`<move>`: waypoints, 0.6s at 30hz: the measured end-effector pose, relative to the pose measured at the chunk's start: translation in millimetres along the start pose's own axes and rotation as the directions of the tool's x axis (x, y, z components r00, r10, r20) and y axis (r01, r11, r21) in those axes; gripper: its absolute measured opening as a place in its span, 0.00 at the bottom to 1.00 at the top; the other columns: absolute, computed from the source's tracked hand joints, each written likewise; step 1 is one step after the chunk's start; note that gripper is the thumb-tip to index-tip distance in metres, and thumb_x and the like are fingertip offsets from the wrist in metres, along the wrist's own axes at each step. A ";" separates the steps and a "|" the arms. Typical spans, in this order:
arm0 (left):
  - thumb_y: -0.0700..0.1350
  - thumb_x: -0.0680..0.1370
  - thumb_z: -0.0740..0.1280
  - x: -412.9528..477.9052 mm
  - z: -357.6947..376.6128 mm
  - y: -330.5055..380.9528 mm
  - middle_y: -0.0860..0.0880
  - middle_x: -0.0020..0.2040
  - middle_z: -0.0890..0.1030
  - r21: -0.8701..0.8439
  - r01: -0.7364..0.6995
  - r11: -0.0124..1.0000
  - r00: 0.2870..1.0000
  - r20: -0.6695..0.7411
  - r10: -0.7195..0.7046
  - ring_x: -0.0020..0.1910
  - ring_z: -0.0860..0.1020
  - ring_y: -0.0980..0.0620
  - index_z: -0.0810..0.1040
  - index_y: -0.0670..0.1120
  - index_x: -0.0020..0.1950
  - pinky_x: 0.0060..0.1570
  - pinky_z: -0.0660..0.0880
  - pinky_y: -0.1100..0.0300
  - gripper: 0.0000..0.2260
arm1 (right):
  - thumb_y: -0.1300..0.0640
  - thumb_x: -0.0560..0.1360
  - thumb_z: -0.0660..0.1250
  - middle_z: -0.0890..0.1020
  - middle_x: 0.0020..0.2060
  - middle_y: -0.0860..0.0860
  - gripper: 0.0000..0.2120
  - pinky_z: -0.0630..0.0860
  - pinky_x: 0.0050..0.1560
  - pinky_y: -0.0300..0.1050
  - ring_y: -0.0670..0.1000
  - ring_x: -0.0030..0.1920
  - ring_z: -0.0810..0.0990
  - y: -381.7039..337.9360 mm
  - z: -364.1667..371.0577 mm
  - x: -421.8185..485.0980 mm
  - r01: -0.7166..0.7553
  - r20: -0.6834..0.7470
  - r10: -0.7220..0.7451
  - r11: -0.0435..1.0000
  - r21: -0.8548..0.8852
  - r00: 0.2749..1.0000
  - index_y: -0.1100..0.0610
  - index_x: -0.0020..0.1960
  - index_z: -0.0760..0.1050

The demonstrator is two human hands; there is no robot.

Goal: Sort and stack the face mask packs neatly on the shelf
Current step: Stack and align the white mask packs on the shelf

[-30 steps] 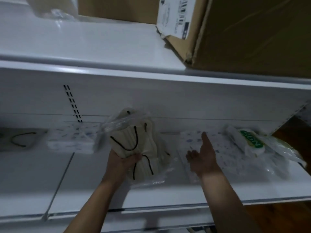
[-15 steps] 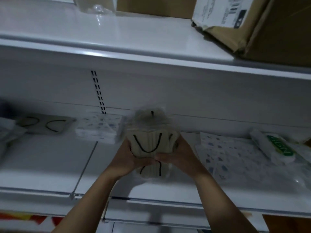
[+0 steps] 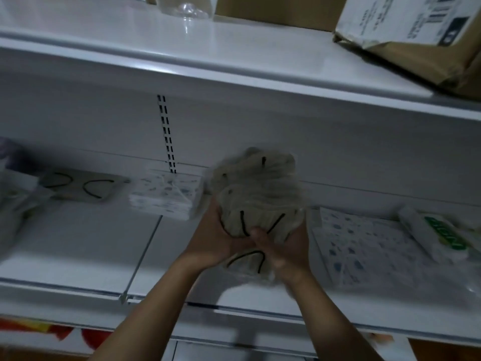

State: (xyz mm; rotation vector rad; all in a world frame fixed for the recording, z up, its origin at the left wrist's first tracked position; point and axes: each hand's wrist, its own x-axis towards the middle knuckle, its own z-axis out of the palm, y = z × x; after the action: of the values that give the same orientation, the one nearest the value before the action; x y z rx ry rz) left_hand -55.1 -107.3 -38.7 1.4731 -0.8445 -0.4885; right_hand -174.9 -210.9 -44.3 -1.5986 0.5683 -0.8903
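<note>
Inside the clear bag, beige masks

The beige, black-looped mask pack was held upright; a blue-patterned stack lay at its nine o'clock, a flat patterned pack at three.

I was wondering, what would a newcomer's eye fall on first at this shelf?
First, the clear plastic bag of beige face masks with black ear loops, gripped at its lower end by the left hand and right hand above the middle of the white lower shelf. Next, the crumpled brown cardboard box on the upper shelf at top right, and the stack of white blue-patterned masks just left of the bag.
</note>
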 end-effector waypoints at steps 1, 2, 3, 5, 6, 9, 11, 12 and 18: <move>0.35 0.62 0.81 -1.1 -2.6 -4.3 0.59 0.57 0.78 0.001 0.008 1.000 1.000 0.025 -0.008 0.55 0.78 0.69 0.68 0.48 0.65 0.49 0.74 0.73 0.37 | 0.49 0.59 0.80 0.80 0.58 0.41 0.43 0.76 0.55 0.34 0.42 0.60 0.78 3.6 -3.0 -1.6 -0.011 0.026 0.012 1.000 -0.023 1.000 0.58 0.69 0.67; 0.36 0.62 0.82 -3.7 -5.3 -8.8 0.59 0.57 0.78 0.013 0.018 1.000 0.999 0.052 -0.018 0.55 0.78 0.69 0.69 0.47 0.66 0.49 0.75 0.73 0.37 | 0.50 0.58 0.81 0.80 0.57 0.41 0.41 0.75 0.53 0.33 0.40 0.59 0.78 8.3 -5.1 -4.7 -0.042 0.042 0.044 0.998 -0.041 0.998 0.54 0.66 0.68; 0.39 0.62 0.82 -7.1 -7.2 -14.3 0.57 0.59 0.78 0.035 0.029 0.999 0.996 0.081 -0.032 0.56 0.78 0.68 0.69 0.45 0.68 0.51 0.75 0.72 0.38 | 0.49 0.56 0.82 0.80 0.56 0.43 0.40 0.75 0.51 0.32 0.39 0.57 0.79 13.1 -6.0 -8.2 -0.077 0.047 0.080 0.996 -0.050 0.996 0.53 0.64 0.70; 0.47 0.62 0.83 -12.4 -8.0 -22.1 0.53 0.63 0.78 0.068 0.043 0.997 0.990 0.130 -0.051 0.61 0.77 0.63 0.67 0.40 0.70 0.56 0.74 0.69 0.42 | 0.45 0.49 0.84 0.83 0.53 0.49 0.42 0.77 0.48 0.35 0.44 0.56 0.81 25.1 -8.6 -13.6 -0.149 0.077 0.154 0.987 -0.060 0.985 0.56 0.60 0.75; 0.50 0.61 0.82 -12.4 -8.4 -24.6 0.52 0.64 0.77 0.067 0.047 0.997 0.988 0.142 -0.056 0.62 0.77 0.62 0.66 0.38 0.71 0.57 0.73 0.70 0.44 | 0.44 0.48 0.84 0.84 0.50 0.49 0.41 0.78 0.47 0.36 0.45 0.54 0.82 28.8 -9.1 -14.3 -0.177 0.086 0.181 0.983 -0.056 0.980 0.56 0.57 0.77; 0.56 0.60 0.81 -2.6 -6.2 -28.5 0.50 0.63 0.79 0.065 0.052 0.997 0.992 0.112 -0.059 0.62 0.77 0.59 0.70 0.38 0.69 0.56 0.74 0.69 0.44 | 0.46 0.49 0.82 0.82 0.54 0.47 0.44 0.77 0.48 0.35 0.41 0.54 0.81 28.5 -5.8 -6.2 -0.211 0.067 0.214 0.976 -0.046 0.975 0.57 0.62 0.74; 0.58 0.61 0.82 6.5 -4.7 -29.6 0.47 0.62 0.80 0.061 0.061 0.996 0.993 0.100 -0.067 0.62 0.79 0.53 0.72 0.36 0.67 0.57 0.77 0.61 0.43 | 0.51 0.54 0.82 0.82 0.54 0.46 0.42 0.77 0.49 0.34 0.41 0.54 0.81 24.8 -4.9 2.3 -0.187 0.046 0.190 0.980 -0.074 0.981 0.60 0.65 0.72; 0.57 0.62 0.82 9.7 -4.4 -30.1 0.45 0.62 0.80 0.064 0.055 0.996 0.992 0.109 -0.061 0.62 0.79 0.51 0.72 0.34 0.66 0.59 0.78 0.57 0.42 | 0.56 0.57 0.83 0.83 0.52 0.44 0.38 0.78 0.47 0.34 0.41 0.53 0.82 24.1 -5.6 5.0 -0.176 0.046 0.181 0.980 -0.098 0.982 0.61 0.63 0.73; 0.52 0.63 0.83 4.9 -7.4 -37.8 0.48 0.66 0.77 0.065 0.045 0.997 0.989 0.138 -0.054 0.65 0.77 0.54 0.67 0.35 0.71 0.62 0.75 0.57 0.45 | 0.63 0.58 0.83 0.82 0.52 0.45 0.37 0.77 0.46 0.32 0.38 0.50 0.82 26.1 -5.8 -4.5 -0.229 0.087 0.230 0.973 -0.021 0.969 0.59 0.63 0.72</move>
State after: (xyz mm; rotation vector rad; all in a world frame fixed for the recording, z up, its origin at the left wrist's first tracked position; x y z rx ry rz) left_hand -38.8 -109.0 -73.9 1.5325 -0.9413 -0.6132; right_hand -179.5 -216.7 -70.4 -1.5382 0.6805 -0.6410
